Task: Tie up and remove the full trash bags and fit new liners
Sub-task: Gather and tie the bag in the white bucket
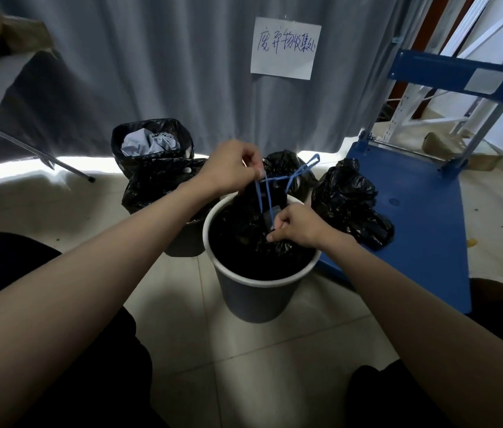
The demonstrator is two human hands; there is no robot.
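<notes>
A grey bin with a white rim [253, 299] stands on the floor in front of me, holding a black trash bag [244, 242] gathered at its top. Blue drawstrings [267, 193] rise from the bag's neck. My left hand [228, 166] pinches the strings above the bin's far edge and holds them up. My right hand [296, 225] is closed on the strings and the bag's neck, low inside the bin. One blue loop [312, 163] sticks out to the right, free.
Behind stands another bin with a black liner [151, 143] full of crumpled paper. Black bags lie at the left [154, 186], middle [287, 168] and right [352, 199]. A blue platform cart [413, 211] is on the right, a grey curtain with a paper sign [285, 47] behind.
</notes>
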